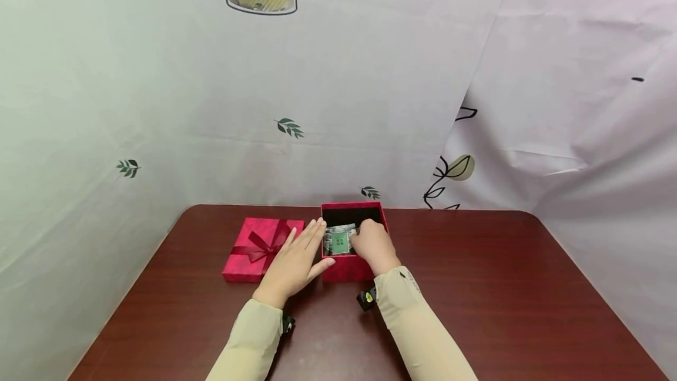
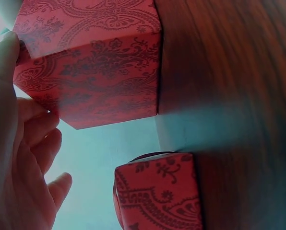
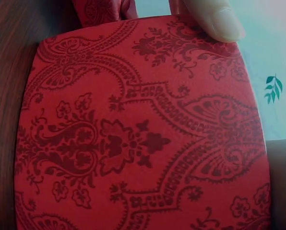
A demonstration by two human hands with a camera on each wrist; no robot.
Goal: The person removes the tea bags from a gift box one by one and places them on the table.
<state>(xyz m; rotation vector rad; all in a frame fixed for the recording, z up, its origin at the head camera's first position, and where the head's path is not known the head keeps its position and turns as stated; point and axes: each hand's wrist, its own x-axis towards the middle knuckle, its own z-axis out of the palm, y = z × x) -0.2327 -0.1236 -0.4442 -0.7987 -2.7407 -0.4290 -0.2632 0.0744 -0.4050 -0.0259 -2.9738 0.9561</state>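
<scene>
While the open red gift box (image 1: 353, 266) sits on the dark wooden table (image 1: 502, 298) straight in front of the person, both hands are busy at it: the left hand (image 1: 296, 266) lies flat with straight fingers against the box's left wall, thumb hooked round the near corner, steadying rather than gripping. The right hand (image 1: 374, 246) reaches over the near right edge into the box, fingers bent down on a small foil-looking packet (image 1: 339, 240) with a green label; from here I cannot tell whether it pinches the packet or merely presses it. By my reckoning the packet is being settled into the box, and the next move calls for the right hand to let go and come clear of the rim without dragging the packet out. The label carries print too small to read, and I can make out no brand anywhere. Just left of the left hand lies the matching lid (image 1: 260, 247) with its red ribbon bow, touching or nearly touching the box. Behind hangs a pale leaf-printed curtain (image 1: 158, 104).
</scene>
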